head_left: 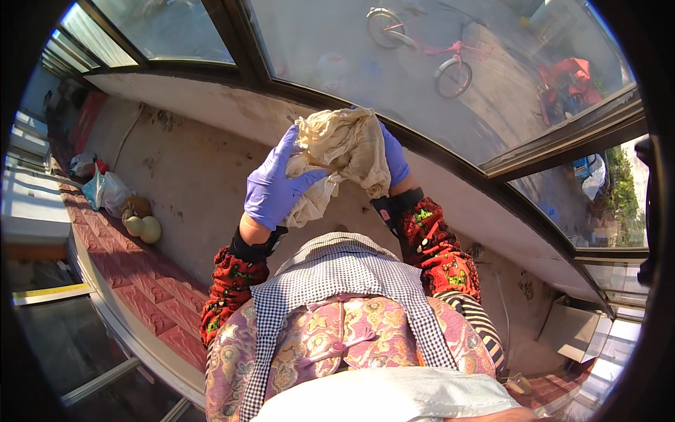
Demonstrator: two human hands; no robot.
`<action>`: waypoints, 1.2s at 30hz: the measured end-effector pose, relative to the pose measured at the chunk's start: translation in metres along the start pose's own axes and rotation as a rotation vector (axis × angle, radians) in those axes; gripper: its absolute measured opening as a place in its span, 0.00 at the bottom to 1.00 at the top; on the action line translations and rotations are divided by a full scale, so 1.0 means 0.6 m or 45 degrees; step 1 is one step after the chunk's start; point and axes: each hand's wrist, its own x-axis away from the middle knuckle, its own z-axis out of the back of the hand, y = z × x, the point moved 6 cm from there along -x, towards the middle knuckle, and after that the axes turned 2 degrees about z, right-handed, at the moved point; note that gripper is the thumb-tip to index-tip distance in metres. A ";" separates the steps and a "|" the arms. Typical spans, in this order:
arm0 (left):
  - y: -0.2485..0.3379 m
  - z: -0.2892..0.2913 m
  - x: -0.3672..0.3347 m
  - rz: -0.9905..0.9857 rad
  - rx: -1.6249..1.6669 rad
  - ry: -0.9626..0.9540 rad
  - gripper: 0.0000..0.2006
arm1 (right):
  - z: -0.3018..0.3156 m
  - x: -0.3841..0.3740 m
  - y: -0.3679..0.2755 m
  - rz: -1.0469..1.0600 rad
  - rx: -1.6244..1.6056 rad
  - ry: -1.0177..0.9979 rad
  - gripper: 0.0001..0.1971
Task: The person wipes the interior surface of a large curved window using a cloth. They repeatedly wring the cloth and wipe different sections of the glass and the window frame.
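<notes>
While two gloved hands worked at chest height, one crumpled cream cloth [348,144] hung between them, at twelve o'clock from the middle of the view and in front of the low wall [232,105] under the windows. The left hand [276,184], in a violet-blue glove, was at ten o'clock; its fingers pointed upward along the cloth's edge and its thumb reached across a lower fold, pinching the fabric between them. The right hand [396,160], in a matching glove, was between one and two o'clock, against the cloth's other side; its fingers were mostly hidden behind the fabric, so how tightly they closed could not be told.

Two red patterned sleeves [439,246] with dark cuffs covered the forearms, and one black-and-white checked garment [337,260] lay at six o'clock over floral clothing [365,327].

At nine o'clock, two pale round gourds [150,229] sat side by side on the floor [204,162], with one white plastic bag [116,193] just beyond them. Through the glass, one pink bicycle [453,49] stood at one o'clock. One open box [568,329] was at four o'clock.
</notes>
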 end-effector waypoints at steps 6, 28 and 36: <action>-0.056 0.006 -0.085 0.066 -0.338 -0.151 0.31 | -0.046 -0.034 0.006 -0.079 -0.086 -0.180 0.16; -0.211 0.063 -0.205 0.339 -0.015 -0.566 0.13 | -0.144 -0.088 0.095 -0.424 0.346 -0.196 0.23; -0.260 0.175 -0.261 0.445 0.542 -0.461 0.10 | 0.013 -0.079 0.088 -0.551 1.058 0.204 0.14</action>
